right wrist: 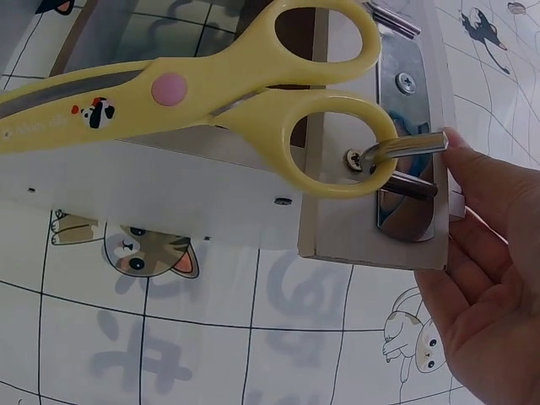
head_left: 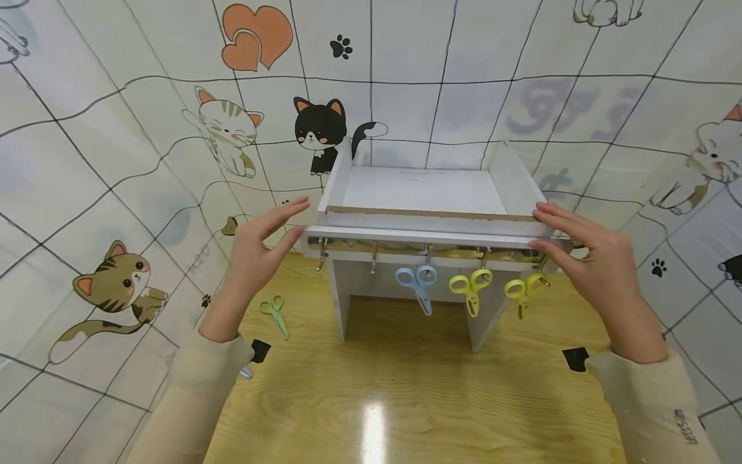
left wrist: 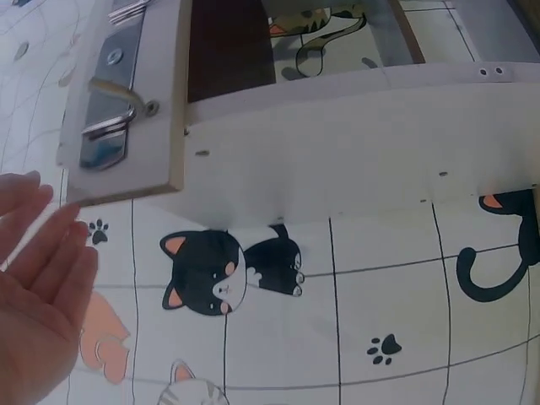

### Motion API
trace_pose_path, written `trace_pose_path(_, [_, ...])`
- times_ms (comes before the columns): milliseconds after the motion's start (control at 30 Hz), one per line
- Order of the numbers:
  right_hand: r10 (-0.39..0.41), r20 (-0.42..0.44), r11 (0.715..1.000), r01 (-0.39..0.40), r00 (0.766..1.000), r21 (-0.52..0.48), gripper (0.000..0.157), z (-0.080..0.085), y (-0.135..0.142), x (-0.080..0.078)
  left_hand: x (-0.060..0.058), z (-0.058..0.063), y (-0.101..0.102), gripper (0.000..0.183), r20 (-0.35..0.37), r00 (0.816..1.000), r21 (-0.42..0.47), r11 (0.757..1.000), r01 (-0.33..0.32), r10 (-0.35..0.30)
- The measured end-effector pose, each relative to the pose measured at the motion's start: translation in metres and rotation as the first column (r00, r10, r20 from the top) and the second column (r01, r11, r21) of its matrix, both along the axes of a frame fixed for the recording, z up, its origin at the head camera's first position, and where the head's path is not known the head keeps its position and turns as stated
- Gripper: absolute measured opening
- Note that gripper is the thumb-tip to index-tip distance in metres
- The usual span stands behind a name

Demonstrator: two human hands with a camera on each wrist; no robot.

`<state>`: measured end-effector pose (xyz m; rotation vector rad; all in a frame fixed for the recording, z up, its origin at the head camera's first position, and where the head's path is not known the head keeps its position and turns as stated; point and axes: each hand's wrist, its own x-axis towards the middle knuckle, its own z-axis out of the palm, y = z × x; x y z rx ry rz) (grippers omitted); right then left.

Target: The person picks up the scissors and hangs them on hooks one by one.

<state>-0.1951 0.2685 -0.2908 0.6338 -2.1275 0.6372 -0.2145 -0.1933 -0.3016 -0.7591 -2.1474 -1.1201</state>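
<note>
A white hook rack (head_left: 379, 236) with several metal hooks runs along the front of a small white shelf unit (head_left: 426, 187). Blue scissors (head_left: 418, 287) hang from its middle hook. To their right hang yellow scissors (head_left: 471, 290), and another yellow pair (right wrist: 194, 93) is on the rightmost hook. My left hand (head_left: 253, 254) is at the rack's left end, fingers extended, thumb tip right at the corner. The left wrist view shows nothing in its palm. With fingers fairly straight, my right hand (head_left: 599, 264) touches the right end, thumb by the rack's edge. The two leftmost hooks (head_left: 322, 254) carry nothing.
Green scissors (head_left: 275, 316) lie on the wood-grain table (head_left: 406, 399), left of the unit. A blue object (head_left: 246, 372) is partly hidden by my left sleeve. Black tape patches (head_left: 575, 359) mark the table on both sides. A cat-printed wall covering (head_left: 406, 51) surrounds the unit.
</note>
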Motion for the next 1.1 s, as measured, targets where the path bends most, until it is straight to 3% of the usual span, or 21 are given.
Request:
trace_pose_path(100, [-0.001, 0.002, 1.0, 0.001, 1.0, -0.001, 0.057, 0.0, 0.0, -0.001, 0.005, -0.007, -0.012, 0.039, 0.113, 0.993, 0.038, 0.999, -0.035, 0.031])
trace_pose_path(167, [-0.006, 0.008, 1.0, 0.006, 1.0, 0.002, 0.057, 0.0, 0.0, 0.0, 0.006, -0.015, -0.019, 0.038, 0.203, 0.977, 0.042, 0.997, -0.069, 0.059])
trace_pose_path(333, [-0.01, 0.022, 1.0, 0.01, 1.0, 0.005, 0.057, 0.002, 0.0, 0.002, 0.005, -0.039, -0.036, 0.039, 0.392, 0.91, 0.027, 0.987, -0.161, 0.138])
trace_pose_path(433, [-0.004, 0.029, 1.0, 0.004, 1.0, -0.007, 0.056, 0.003, -0.002, 0.002, 0.003, -0.056, -0.046, 0.042, 0.473, 0.869, 0.055, 0.98, -0.192, 0.144])
trace_pose_path(533, [0.004, 0.034, 1.0, -0.003, 0.999, -0.021, 0.055, 0.003, -0.002, 0.003, 0.001, -0.076, -0.054, 0.045, 0.565, 0.815, 0.111, 0.966, -0.233, 0.131])
trace_pose_path(767, [-0.007, 0.04, 1.0, 0.008, 0.999, -0.024, 0.057, 0.002, 0.0, 0.003, -0.006, -0.128, -0.068, 0.055, 0.751, 0.661, 0.258, 0.918, -0.302, 0.007])
trace_pose_path(900, [0.016, 0.044, 0.999, -0.014, 0.999, -0.038, 0.057, 0.002, 0.0, 0.002, -0.007, -0.155, -0.076, 0.056, 0.821, 0.571, 0.261, 0.904, -0.34, -0.023])
trace_pose_path(1100, [0.028, 0.042, 0.998, -0.026, 0.999, -0.049, 0.057, 0.001, 0.0, 0.0, -0.005, -0.184, -0.081, 0.053, 0.89, 0.452, 0.254, 0.881, -0.399, -0.052])
